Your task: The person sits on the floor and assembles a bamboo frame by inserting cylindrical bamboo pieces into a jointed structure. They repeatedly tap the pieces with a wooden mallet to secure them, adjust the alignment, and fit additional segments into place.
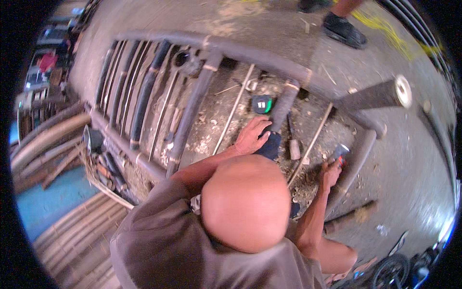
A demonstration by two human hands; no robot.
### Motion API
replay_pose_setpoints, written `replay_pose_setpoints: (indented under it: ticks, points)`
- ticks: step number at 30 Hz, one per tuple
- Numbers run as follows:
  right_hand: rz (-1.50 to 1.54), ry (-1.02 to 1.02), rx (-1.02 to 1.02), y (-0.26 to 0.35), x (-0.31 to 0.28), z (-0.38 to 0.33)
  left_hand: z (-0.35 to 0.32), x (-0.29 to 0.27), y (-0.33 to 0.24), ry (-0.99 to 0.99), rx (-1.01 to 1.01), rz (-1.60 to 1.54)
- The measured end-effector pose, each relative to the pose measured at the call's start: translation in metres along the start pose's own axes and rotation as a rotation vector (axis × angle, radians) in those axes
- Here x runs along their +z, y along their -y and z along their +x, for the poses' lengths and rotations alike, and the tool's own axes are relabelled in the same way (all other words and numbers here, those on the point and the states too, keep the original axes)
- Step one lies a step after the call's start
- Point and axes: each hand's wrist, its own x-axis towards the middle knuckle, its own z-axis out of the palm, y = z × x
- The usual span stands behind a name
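Note:
My left hand (252,135) reaches forward with its fingers apart, beside a dark bamboo crosspiece (285,103) of a large pole frame (260,57). It seems to hold nothing; whether it touches the pole, I cannot tell. A dark shoe (269,146) is right below its fingertips. On the right, my right hand (331,174) is closed around a tool (342,151) with a shiny silver end and some red; its exact kind is unclear. A black and green tape measure (261,104) lies just beyond my left hand. Between my hands lies a dark tool with a wooden handle (294,149).
Thin rods (233,110) cross the frame, with shavings on the ground inside it. A thick pole (378,94) sticks up at the right corner. Another person's dark shoe (344,30) and yellow cord (380,29) are at the far right. Bamboo poles (72,236) lie at left.

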Motion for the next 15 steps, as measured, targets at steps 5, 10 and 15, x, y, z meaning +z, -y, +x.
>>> replay_pose_setpoints:
  ticks: [5, 10, 15]
  points:
    - [-0.099, 0.081, 0.013, -0.029, 0.000, -0.001, -0.068, -0.027, 0.042, -0.150, -0.250, 0.120]
    - [-0.068, 0.170, -0.071, -0.046, -0.010, 0.010, -0.123, -0.064, 0.077, -0.369, -0.283, 0.413]
    - [0.206, 0.184, -0.190, -0.052, -0.031, 0.036, -0.103, -0.125, 0.199, -0.702, -0.603, 0.570]
